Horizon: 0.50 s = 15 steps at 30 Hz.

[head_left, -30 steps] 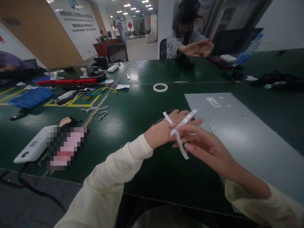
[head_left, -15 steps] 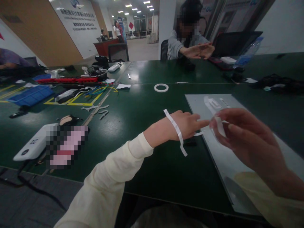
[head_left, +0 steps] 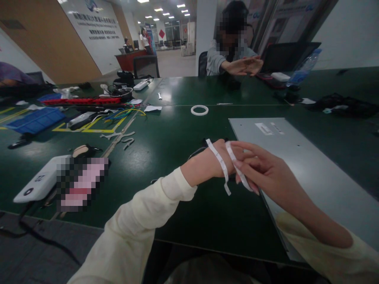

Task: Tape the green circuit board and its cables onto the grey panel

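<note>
Two white strips [head_left: 222,165] draped over left hand [head_left: 220,157], fingers hidden so grip cannot be told, with right hand [head_left: 260,173] pinching one strip [head_left: 241,175] to keep it taut just beside grey panel [head_left: 296,157] on green table [head_left: 166,146].

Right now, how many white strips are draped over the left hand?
2. One thin white strip crosses the back of the left hand near the wrist, its end hanging loose. The second white strip lies nearer the knuckles, pinched by the right hand. More may be hidden underneath.
</note>
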{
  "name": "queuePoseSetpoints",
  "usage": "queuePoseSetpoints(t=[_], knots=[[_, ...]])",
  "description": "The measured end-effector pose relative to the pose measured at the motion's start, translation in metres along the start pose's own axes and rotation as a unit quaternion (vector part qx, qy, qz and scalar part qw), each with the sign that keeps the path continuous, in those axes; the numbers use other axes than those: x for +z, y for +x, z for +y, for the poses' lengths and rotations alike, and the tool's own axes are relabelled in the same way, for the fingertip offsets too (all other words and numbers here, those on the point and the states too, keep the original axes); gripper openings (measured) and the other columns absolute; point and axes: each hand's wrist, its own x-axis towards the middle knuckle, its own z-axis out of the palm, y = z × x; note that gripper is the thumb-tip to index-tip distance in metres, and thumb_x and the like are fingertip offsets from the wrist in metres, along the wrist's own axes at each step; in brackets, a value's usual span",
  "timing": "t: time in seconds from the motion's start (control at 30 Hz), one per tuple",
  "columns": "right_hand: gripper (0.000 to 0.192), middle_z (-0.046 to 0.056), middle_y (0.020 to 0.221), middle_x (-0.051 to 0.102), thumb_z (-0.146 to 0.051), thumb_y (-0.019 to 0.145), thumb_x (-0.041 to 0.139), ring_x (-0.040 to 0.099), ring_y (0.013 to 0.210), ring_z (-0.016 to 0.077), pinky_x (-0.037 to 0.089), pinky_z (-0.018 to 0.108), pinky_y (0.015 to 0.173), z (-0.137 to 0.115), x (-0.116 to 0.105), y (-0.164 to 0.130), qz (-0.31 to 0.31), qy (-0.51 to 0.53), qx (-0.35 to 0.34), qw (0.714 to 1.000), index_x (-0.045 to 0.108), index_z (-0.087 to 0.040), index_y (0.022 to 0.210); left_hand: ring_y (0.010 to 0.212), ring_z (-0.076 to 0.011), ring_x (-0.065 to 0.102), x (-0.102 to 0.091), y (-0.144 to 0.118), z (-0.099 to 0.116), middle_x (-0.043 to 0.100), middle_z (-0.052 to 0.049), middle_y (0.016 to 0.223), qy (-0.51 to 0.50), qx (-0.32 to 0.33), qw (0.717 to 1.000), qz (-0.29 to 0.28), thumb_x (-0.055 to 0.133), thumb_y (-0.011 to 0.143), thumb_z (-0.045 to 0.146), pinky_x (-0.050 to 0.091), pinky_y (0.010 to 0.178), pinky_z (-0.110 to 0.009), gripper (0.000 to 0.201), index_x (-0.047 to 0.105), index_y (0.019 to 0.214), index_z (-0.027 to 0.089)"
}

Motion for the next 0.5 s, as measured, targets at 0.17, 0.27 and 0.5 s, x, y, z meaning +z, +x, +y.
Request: queuePoseSetpoints(t=[0.17, 0.27, 0.5], knots=[[0.062, -0.004, 0.053, 0.059, -0.042, 0.088, 0.050, 0.046, 0.032, 0.0088, 0.038, 0.017, 0.032, 0.008, 0.001, 0.003, 0.010, -0.028, 0.045, 0.999, 0.028, -0.020, 0.141, 0.093, -0.0204, 0.063, -0.003, 0.003, 0.001, 0.062, -0.009, 0.110, -0.020, -0.018, 1.000, -0.011, 0.059, 0.082, 0.024, 0.049, 0.076, -0.032, 0.046, 0.044, 0.124, 0.016], [0.068, -0.003, 0.054, 0.059, -0.047, 0.088, 0.048, 0.046, 0.031, 0.0099, 0.036, 0.017, 0.030, 0.014, 0.002, 0.006, -0.016, 0.021, 0.064, 0.998, 0.019, -0.020, 0.144, 0.089, -0.0192, 0.064, 0.006, 0.006, -0.005, 0.061, -0.010, 0.112, -0.042, -0.002, 0.999, -0.004, 0.058, 0.083, 0.024, 0.049, 0.072, -0.030, 0.047, 0.040, 0.125, 0.015], [0.074, -0.003, 0.054, 0.058, -0.050, 0.088, 0.048, 0.051, 0.038, 0.0123, 0.042, 0.020, 0.036, 0.019, -0.001, 0.008, -0.034, -0.004, 0.080, 0.996, 0.011, -0.021, 0.145, 0.090, -0.0176, 0.062, 0.022, 0.010, -0.014, 0.062, -0.009, 0.105, -0.067, 0.040, 0.997, 0.012, 0.050, 0.089, 0.030, 0.049, 0.075, -0.030, 0.022, 0.052, 0.104, 0.015]])
